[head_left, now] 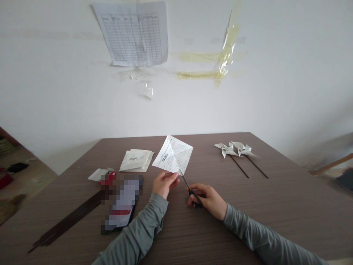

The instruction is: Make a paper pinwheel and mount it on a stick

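A square sheet of printed paper [176, 152], creased along its diagonals, is raised above the table with one corner towards me. My left hand [164, 183] pinches it near that lower corner between thumb and fingers. In my right hand [207, 198] is a pair of scissors [196, 198] with dark handles, my fingers closed round the loops. Its blades reach up to the paper's near corner, close to my left thumb, and the tips meet the sheet there. How far the blades are parted is too small to tell.
On the brown table [220, 235], two paper pinwheels [227, 149] on dark sticks lie at the right. To the left are stacked paper squares [135, 160], a small red-and-white box [108, 177], dark thin sticks [68, 219] and a pixelated phone [122, 206]. Behind stands a white wall [198, 106].
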### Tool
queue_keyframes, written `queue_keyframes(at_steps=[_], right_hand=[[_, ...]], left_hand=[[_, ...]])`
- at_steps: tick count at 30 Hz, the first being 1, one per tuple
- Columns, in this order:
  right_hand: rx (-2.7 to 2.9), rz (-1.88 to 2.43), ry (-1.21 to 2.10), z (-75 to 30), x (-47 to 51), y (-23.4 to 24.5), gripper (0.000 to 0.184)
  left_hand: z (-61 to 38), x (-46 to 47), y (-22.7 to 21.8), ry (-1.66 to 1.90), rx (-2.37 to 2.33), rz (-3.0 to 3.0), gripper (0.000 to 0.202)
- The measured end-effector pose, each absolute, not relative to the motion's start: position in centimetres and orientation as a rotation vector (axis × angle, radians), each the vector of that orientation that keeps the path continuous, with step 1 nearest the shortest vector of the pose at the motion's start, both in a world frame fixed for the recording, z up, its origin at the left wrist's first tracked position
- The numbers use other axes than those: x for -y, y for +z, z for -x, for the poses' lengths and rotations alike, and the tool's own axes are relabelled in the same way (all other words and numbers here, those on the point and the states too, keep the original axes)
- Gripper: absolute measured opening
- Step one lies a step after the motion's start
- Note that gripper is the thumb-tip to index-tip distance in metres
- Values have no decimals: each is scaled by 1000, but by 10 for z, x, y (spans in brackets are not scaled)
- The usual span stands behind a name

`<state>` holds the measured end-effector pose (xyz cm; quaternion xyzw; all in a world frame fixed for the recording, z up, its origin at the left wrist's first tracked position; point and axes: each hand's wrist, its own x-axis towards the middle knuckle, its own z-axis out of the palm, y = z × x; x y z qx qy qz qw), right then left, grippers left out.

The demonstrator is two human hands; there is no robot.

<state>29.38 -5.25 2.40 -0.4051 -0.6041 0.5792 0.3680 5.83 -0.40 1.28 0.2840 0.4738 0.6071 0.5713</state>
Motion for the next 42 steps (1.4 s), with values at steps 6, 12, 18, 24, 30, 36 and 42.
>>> queue_keyframes(at_steps=[6,12,18,24,30,36,42], right_hand=[[1553,1070,1481,-293,51,18,67],[1546,1058,1481,-292,51,17,70],[1553,1094,1481,-292,55,26,67],[1575,1046,1489,-292,51,18,73],[1555,1051,1493,-293,52,19,68],[1519,1032,1526,-293,53,26,64],[1504,1052,1461,-292,53,23,70]], left_hand=[[-59,4,13,1383,-1079,-663,50],[-60,5,15,1387,-1094,-666,48],[-59,7,18,1372,-1120,-673,42],[-60,7,19,1376,-1111,-656,37],[-59,6,23,1360,-1137,-677,36],[-62,12,28,1303,-1133,-692,39],[-66,14,27,1261,-1149,-674,36]])
